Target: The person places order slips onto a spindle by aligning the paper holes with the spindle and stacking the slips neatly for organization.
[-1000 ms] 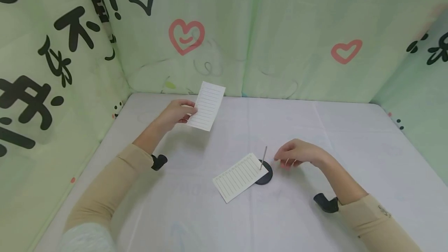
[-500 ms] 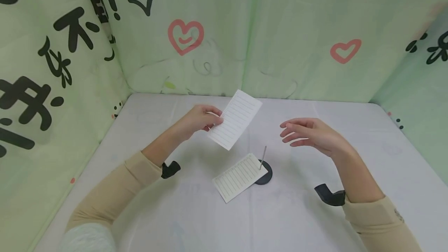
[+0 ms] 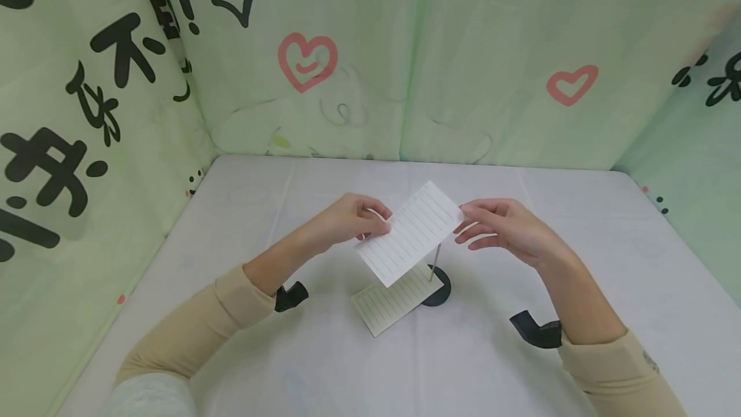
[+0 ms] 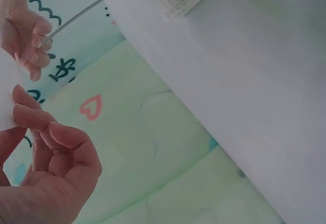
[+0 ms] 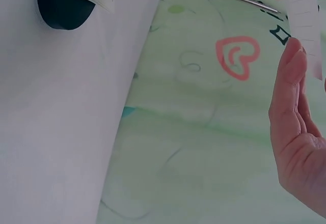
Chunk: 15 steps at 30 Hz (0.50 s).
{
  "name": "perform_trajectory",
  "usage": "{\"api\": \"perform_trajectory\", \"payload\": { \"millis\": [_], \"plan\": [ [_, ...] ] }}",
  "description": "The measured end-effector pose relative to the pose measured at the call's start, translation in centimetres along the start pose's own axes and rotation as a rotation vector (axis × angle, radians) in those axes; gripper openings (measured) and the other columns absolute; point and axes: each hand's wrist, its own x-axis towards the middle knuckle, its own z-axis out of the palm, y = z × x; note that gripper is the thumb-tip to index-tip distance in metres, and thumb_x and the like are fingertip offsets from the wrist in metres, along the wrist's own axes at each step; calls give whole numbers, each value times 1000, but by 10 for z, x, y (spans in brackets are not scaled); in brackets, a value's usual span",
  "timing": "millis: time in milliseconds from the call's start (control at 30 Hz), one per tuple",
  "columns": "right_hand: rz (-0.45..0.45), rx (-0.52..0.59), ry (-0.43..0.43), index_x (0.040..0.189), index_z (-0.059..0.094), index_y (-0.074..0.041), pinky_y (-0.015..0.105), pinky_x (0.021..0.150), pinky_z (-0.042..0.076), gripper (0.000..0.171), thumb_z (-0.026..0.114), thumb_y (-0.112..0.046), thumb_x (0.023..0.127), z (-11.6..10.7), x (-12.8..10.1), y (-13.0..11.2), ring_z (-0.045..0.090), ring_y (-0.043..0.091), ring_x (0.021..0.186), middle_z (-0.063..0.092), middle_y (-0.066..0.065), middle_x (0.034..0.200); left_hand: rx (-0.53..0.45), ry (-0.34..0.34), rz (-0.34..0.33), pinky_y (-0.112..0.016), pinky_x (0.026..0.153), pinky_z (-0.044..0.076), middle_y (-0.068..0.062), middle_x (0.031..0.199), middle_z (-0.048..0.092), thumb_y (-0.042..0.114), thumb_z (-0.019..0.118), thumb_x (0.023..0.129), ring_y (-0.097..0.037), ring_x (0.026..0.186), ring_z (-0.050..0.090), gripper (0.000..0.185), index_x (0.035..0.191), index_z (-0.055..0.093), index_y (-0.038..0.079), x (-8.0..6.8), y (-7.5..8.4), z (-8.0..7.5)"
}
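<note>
I am bringing the lined paper slip point(image 3: 415, 232) in from the far left of the table point(image 3: 579, 224) to just above the spike point(image 3: 435, 261), so it is now hanging over the metal pin where a second ago it was well off to the side. My left hand point(image 3: 354, 218) is pinching the slip's left edge between thumb and curled fingers, and my right hand point(image 3: 502, 227), which was resting low beside the black round base point(image 3: 437, 287) and then lifting, is now up at the slip's right edge with its fingers nearly straight, touching the paper's corner rather than curling round it (the right wrist view shows fingertips laid against the edge). Another lined slip point(image 3: 389, 299) is already lying pierced on the spike, flat on the base. I judge that the carrying is done and the lining-up over the pin's tip is the part now in hand, with both hands steadying the paper.
</note>
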Motion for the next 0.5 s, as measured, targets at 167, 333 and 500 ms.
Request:
{"api": "perform_trajectory", "payload": {
  "millis": [167, 333, 500],
  "plan": [
    [6, -17, 2, 107, 58, 6, 30, 70, 53, 28, 55, -18, 92, 4, -3, -1, 66, 18, 78, 67, 4, 87, 9, -8, 1, -26, 67, 43, -4, 84, 67, 11, 63, 84, -12, 69, 57, 22, 105, 63, 4, -5, -1, 4],
    [-2, -50, 3, 101, 60, 6, 29, 66, 52, 24, 58, -15, 90, 8, -3, 2, 64, 18, 73, 66, 4, 81, 23, -13, -7, -24, 66, 42, -4, 85, 67, 13, 63, 85, -12, 70, 56, 23, 106, 62, 5, -10, -4, 4],
    [4, -59, 18, 98, 60, 7, 28, 63, 50, 24, 60, -15, 88, 13, -1, 4, 62, 17, 68, 63, 3, 75, 13, -25, -6, -24, 65, 43, -3, 83, 67, 15, 64, 84, -12, 71, 55, 24, 106, 63, 4, -14, -11, 1]
  ]
}}
